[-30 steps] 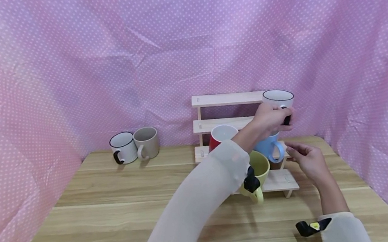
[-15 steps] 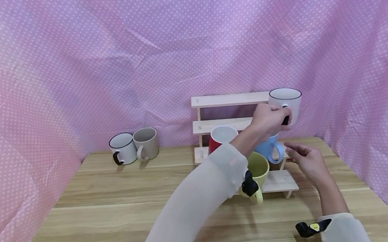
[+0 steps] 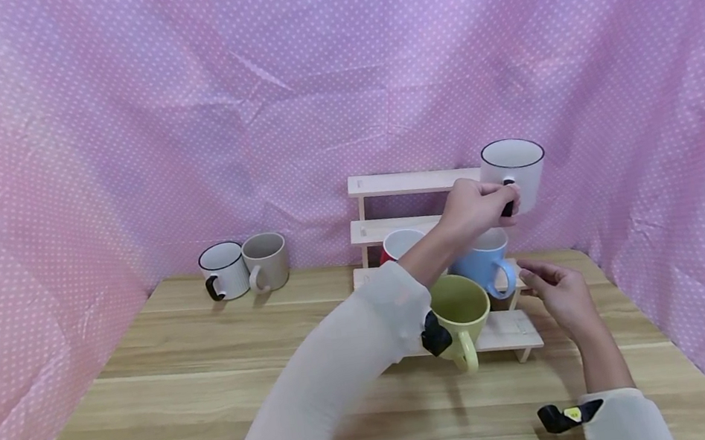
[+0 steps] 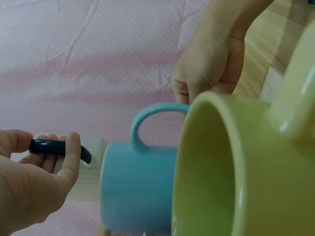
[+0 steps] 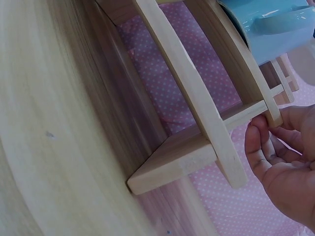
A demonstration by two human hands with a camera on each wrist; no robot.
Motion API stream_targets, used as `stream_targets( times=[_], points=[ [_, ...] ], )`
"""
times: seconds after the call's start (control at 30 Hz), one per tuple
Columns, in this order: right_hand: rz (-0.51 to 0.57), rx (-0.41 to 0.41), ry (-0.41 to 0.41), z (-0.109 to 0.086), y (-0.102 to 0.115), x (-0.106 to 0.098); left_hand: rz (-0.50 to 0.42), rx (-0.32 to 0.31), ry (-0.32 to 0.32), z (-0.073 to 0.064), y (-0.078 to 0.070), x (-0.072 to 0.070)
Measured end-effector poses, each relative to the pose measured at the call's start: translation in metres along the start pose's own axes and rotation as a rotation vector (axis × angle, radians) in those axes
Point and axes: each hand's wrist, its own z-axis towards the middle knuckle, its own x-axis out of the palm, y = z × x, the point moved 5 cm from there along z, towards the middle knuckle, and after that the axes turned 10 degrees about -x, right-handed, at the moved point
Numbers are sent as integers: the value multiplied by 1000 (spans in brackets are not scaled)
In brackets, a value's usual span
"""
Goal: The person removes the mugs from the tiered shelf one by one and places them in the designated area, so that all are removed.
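The left hand (image 3: pixel 475 212) pinches a black-rimmed mug (image 3: pixel 527 186) by its handle near the tiered rack (image 3: pixel 509 333); this one-sided hold could twist, clipping the blue mug (image 3: pixel 482 265). The right hand (image 3: pixel 560 290) pinches the rack.

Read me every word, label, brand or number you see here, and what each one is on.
No text can be read.
Yellow label on the black device at the right sleeve: marks too small to read.
White mug in the left hand: no lettering shows.
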Motion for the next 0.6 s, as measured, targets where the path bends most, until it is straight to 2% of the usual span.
stream_targets(
  times=[0.33,0.43,0.6],
  points=[
    [8,5,-12,0,-4,-1,-22,103,67,-10,-12,-30],
    [11,7,-11,1,-5,-1,-56,103,85,-12,-14,-41],
    [19,3,-11,0,-3,0,-73,84,79,-18,-15,-62]
  ],
)
